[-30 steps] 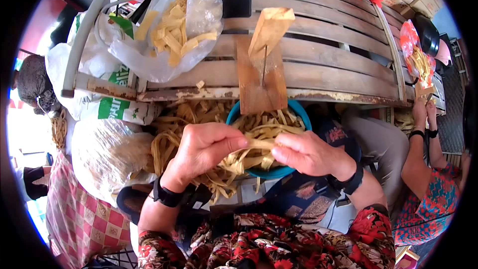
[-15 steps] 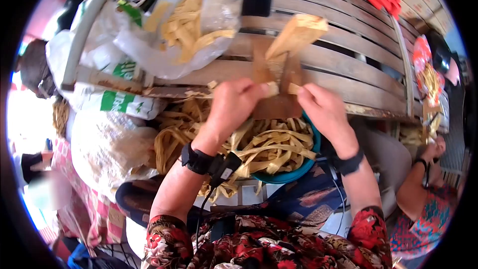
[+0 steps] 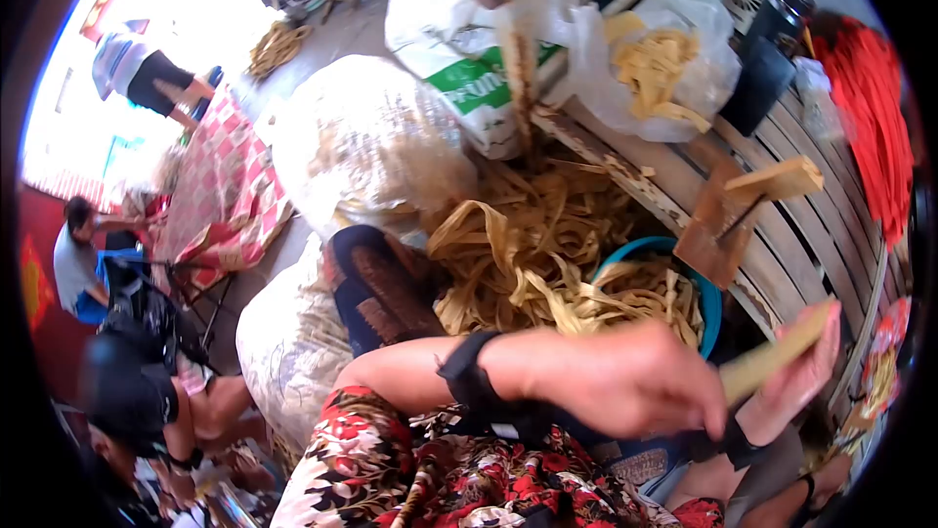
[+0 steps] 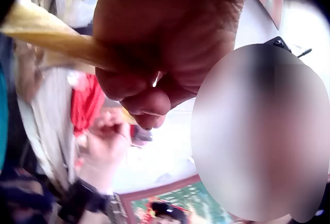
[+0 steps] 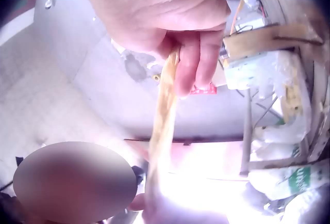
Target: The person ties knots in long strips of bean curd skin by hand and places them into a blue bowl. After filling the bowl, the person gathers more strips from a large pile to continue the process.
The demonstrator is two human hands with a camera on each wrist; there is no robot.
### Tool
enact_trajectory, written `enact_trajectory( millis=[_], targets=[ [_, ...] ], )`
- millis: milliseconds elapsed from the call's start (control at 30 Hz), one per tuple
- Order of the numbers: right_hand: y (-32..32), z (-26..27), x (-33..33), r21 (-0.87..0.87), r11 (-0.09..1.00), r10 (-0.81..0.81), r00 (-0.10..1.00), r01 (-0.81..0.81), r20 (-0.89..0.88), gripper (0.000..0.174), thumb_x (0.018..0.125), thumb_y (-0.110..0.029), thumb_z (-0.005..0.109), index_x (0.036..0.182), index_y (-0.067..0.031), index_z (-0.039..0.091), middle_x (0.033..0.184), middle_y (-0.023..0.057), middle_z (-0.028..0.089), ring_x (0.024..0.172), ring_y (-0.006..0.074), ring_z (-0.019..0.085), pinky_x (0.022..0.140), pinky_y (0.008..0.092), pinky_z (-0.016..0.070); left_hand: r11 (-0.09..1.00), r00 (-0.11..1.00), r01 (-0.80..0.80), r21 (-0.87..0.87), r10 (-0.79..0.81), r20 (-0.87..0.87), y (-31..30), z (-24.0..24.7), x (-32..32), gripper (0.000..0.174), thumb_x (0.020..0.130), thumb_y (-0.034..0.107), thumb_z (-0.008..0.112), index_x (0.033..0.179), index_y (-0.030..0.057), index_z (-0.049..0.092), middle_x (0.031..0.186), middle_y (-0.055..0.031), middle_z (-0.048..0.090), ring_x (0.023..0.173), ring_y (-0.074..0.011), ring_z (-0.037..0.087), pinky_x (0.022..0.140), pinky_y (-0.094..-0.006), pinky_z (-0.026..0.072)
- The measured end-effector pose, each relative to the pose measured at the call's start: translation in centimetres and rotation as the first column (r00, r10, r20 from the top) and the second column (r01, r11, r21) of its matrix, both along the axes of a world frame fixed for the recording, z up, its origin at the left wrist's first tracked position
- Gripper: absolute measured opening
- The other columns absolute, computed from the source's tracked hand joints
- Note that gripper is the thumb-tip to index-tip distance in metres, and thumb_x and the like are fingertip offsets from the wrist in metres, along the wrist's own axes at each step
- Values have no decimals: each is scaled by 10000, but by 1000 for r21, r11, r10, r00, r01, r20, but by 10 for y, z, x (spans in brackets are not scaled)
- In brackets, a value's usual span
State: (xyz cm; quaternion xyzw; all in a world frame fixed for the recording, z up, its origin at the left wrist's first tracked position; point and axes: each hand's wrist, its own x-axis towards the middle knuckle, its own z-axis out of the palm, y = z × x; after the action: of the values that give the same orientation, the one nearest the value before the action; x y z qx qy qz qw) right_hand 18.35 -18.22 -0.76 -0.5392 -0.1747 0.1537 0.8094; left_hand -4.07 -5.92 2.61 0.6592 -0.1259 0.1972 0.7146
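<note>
A flat, yellowish strip is stretched between my two hands at the lower right of the head view. My left hand, blurred, has its fingers curled on one end; in the left wrist view the strip runs into those fingers. Its other end is pinched by my right hand; the right wrist view shows the strip hanging from thumb and fingers. Behind the hands, a teal tub holds similar strips. Above the tub, a wooden board carries a thin metal rod and a wood block.
A slatted bench with a rusty edge bears the board and a plastic bag of strips. Loose strips heap beside the tub. Large stuffed bags stand to the left. Red cloth lies at the far right. Other people are around.
The head view has turned left. My hands, earlier over the tub and then at the rod on the board, are now off the board, nearer my body, with a longer stretch of strip between them.
</note>
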Motion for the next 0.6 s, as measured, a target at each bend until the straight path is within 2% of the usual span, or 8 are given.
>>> enact_trajectory(
  millis=[67,100,167,333,400,433,533,600],
  targets=[
    [-12,14,12,145,753,635,766,-642,98,321,958,-238,454,1199,-30,501,869,51,554,639,78,477,525,215,398,987,991,129,-92,-125,50,-21,19,-2,150,859,27,546,988,20,622,919,-136,630,829,-270,611,700,-341,478],
    [-11,21,5,152,733,649,749,-663,135,298,957,-229,453,1160,-23,525,839,39,531,627,70,448,529,216,378,976,985,175,-127,-174,16,-25,24,-4,134,858,28,541,961,16,626,901,-131,632,802,-265,612,684,-341,474],
    [8,41,-44,-90,963,-249,967,253,58,262,955,-220,459,1074,-3,544,764,30,485,588,79,421,528,204,358,992,969,-108,-62,92,-228,-14,16,-9,236,892,223,570,841,5,641,733,-110,618,680,-229,600,617,-346,464],
    [-20,48,-87,-308,795,607,688,-523,398,330,926,-282,485,889,36,562,748,104,578,618,168,511,617,278,405,972,699,-230,42,195,-688,12,-2,-18,639,774,592,611,760,-46,639,639,-140,578,631,-198,547,576,-341,435],
    [-11,57,-118,-612,664,747,347,-430,567,386,936,-312,464,760,20,547,664,111,577,590,166,541,579,272,409,897,708,-293,332,437,-555,5,-9,-23,401,788,346,630,775,-54,602,654,-134,570,659,-213,571,601,-367,448],
    [-12,43,-119,-614,619,785,413,-489,463,365,951,-297,447,766,9,523,607,65,543,547,147,515,551,253,399,787,685,-343,513,583,-437,2,-16,-26,282,787,224,622,787,-56,586,672,-132,570,675,-220,584,609,-373,456],
    [7,20,-125,-537,693,653,734,-481,186,327,971,-283,434,784,-19,481,635,26,544,533,87,473,522,217,368,751,668,-612,248,659,-346,4,-16,-49,102,757,29,555,829,-43,555,736,-113,578,704,-191,607,592,-348,483],
    [18,19,-131,-434,632,711,703,-642,-7,317,967,-290,446,795,-27,488,673,23,550,557,67,473,530,201,366,819,751,-568,-86,472,-462,4,-5,-61,88,762,-14,533,850,-22,539,785,-91,580,704,-162,605,572,-314,496]
  ],
)
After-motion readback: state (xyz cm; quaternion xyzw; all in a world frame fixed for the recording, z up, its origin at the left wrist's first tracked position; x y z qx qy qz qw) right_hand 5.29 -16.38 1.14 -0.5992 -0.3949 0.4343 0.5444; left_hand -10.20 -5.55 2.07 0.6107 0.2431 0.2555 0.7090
